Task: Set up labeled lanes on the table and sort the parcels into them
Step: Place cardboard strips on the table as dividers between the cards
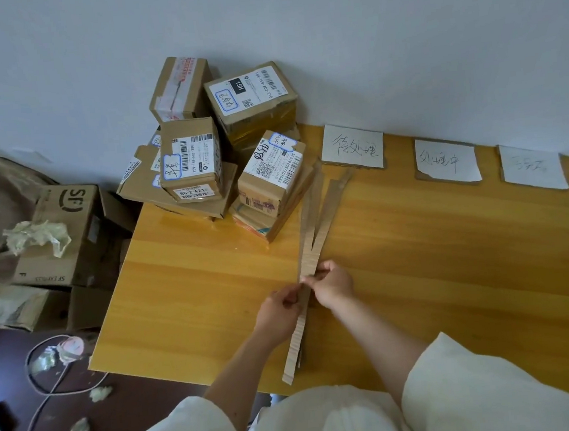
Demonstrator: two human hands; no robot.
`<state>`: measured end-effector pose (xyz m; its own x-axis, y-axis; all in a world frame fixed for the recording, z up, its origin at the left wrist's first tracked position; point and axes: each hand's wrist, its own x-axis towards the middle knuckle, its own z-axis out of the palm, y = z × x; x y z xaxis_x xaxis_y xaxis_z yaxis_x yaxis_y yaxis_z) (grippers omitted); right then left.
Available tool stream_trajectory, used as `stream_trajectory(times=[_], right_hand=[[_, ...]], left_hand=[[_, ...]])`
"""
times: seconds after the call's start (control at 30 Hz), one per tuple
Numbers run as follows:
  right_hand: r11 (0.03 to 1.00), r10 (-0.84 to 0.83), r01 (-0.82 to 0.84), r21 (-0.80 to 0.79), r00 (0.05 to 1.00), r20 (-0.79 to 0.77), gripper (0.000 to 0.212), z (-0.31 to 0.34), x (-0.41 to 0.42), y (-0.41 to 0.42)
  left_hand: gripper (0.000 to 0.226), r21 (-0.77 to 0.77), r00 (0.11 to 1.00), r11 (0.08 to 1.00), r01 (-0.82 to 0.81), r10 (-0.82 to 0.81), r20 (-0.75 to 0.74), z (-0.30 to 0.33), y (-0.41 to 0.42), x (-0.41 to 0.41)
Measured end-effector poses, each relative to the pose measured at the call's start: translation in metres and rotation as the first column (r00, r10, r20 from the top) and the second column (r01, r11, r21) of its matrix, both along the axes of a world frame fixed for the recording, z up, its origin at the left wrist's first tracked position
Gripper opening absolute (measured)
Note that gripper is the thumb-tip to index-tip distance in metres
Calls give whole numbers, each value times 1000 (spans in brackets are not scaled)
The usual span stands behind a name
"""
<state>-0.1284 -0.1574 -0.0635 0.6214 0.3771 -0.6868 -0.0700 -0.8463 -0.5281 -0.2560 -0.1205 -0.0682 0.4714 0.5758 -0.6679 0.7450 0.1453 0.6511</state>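
Both hands hold a bundle of long cardboard strips (315,226) above the wooden table (434,253). My left hand (279,305) pinches the strips from the left and my right hand (334,285) grips them just above it. The strips fan apart toward the far end and hang past the near table edge. A pile of taped parcels (216,156) with shipping labels is stacked at the table's far left corner against the wall. Handwritten label cards lie along the far edge: one (353,147), a second (447,161), a third (533,167), and another cut off at the right edge.
Left of the table, on the floor, sit open cardboard boxes (64,234) with crumpled paper (37,237) on top. A cable (47,390) and scraps lie on the dark floor. A white wall runs behind the table.
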Motion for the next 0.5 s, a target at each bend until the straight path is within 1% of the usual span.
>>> stream_trajectory(times=[0.13,0.33,0.5], right_hand=[[999,35,-36,9,998,53,28,4,-1,-7],[995,-8,0,96,996,84,24,9,0,-19],[987,-34,16,160,994,107,21,17,8,-36]], left_hand=[[46,6,1000,1000,26,-26,-5,0,0,0],[45,26,1000,999,27,-26,-14,-1,-2,0],[40,68,999,997,-27,28,-19,-2,-6,0]])
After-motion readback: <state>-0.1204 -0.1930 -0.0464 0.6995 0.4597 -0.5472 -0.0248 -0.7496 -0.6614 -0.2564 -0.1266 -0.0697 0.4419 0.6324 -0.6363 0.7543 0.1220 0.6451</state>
